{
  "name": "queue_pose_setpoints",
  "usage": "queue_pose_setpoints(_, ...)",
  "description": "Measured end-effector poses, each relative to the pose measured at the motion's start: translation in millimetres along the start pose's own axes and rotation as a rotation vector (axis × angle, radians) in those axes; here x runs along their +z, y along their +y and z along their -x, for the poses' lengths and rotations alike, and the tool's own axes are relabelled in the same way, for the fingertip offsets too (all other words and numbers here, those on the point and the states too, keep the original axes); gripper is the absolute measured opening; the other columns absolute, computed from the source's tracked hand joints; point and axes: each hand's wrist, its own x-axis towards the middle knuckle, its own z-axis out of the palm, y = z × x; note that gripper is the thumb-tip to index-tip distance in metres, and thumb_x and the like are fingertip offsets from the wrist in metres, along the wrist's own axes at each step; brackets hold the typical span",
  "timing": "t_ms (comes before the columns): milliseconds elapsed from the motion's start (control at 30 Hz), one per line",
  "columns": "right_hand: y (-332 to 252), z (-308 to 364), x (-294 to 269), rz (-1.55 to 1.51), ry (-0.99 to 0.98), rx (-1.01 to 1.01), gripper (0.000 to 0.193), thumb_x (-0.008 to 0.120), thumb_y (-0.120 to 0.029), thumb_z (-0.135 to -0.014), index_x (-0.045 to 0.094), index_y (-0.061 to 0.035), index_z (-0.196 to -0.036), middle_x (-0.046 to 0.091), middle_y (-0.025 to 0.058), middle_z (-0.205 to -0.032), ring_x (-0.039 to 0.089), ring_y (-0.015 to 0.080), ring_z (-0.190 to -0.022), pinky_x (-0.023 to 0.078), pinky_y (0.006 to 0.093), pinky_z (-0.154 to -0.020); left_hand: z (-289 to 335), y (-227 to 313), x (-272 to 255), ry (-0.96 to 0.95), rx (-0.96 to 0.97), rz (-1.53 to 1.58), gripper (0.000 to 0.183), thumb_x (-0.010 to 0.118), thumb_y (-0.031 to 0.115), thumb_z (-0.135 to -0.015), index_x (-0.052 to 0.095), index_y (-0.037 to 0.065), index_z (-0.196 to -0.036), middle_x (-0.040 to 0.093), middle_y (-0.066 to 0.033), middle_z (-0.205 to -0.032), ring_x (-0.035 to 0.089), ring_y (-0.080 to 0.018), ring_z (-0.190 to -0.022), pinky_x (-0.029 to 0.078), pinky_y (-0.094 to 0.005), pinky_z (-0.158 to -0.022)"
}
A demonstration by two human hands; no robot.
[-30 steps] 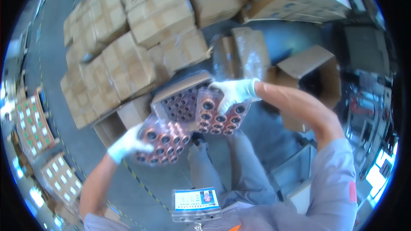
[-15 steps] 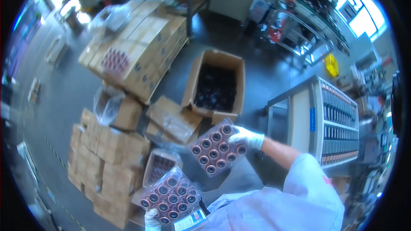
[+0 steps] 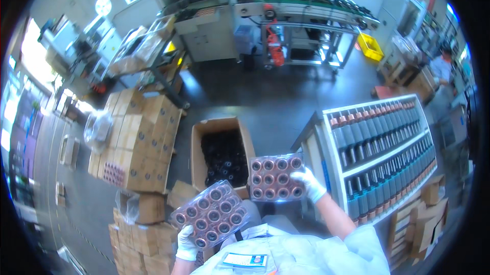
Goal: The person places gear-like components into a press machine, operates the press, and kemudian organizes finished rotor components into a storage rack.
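Our white-gloved left hand (image 3: pixel 187 244) and right hand (image 3: pixel 310 184) curl around edges of clear plastic trays (image 3: pixel 210 216) between them, probably steadying the copper-coloured round parts (image 3: pixel 282 178).

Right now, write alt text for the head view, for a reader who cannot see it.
A person's gloved left hand grips a clear tray of round copper-coloured parts, and their gloved right hand grips another tray. Ahead stands an open cardboard box of dark parts, with stacked cartons to the left and a rack of long rods to the right.
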Motion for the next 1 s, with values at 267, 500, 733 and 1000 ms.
queue_pose_setpoints(267, -85, -91, -55, -0.198, 0.115, -0.228, 0.052, 0.075, -0.008, -0.082, 0.056, -0.0052, -0.13, 0.065, 0.0094, -0.122, 0.066, 0.0214, -0.106, 0.057, 0.0388, -0.092, -169, 9, 135, -0.119, -0.198, 0.007, 0.071, 0.077, 0.023, -0.073, 0.053, 0.004, -0.137, 0.062, -0.0148, -0.132, 0.061, -0.034, -0.118, 0.049, -0.0524, -0.104)
queue_pose_setpoints(500, -202, -236, -54, -0.164, 0.198, -0.318, 0.049, 0.072, -0.009, -0.084, 0.057, -0.0055, -0.13, 0.066, 0.01, -0.121, 0.067, 0.0231, -0.105, 0.058, 0.0393, -0.09, -326, 54, 213, -0.152, -0.177, 0.054, 0.069, 0.077, 0.019, -0.073, 0.053, 0.007, -0.137, 0.063, -0.0155, -0.132, 0.063, -0.0341, -0.116, 0.051, -0.0512, -0.102)
queue_pose_setpoints(733, -330, -415, -30, -0.135, 0.168, -0.297, 0.046, 0.069, -0.013, -0.086, 0.057, -0.006, -0.13, 0.067, 0.0111, -0.12, 0.069, 0.0248, -0.103, 0.059, 0.0408, -0.089, -469, 122, 271, -0.16, -0.053, 0.092, 0.065, 0.075, 0.018, -0.078, 0.053, 0.006, -0.137, 0.063, -0.0147, -0.132, 0.062, -0.0316, -0.118, 0.05, -0.0485, -0.102)
queue_pose_setpoints(1000, -459, -678, 33, -0.138, -0.02, -0.207, 0.046, 0.067, -0.015, -0.088, 0.057, -0.0077, -0.132, 0.068, 0.0106, -0.12, 0.069, 0.0248, -0.105, 0.059, 0.042, -0.09, -667, 204, 355, -0.153, 0.133, 0.199, 0.062, 0.075, 0.021, -0.08, 0.055, 0.006, -0.136, 0.063, -0.0142, -0.132, 0.062, -0.0317, -0.119, 0.049, -0.05, -0.103)
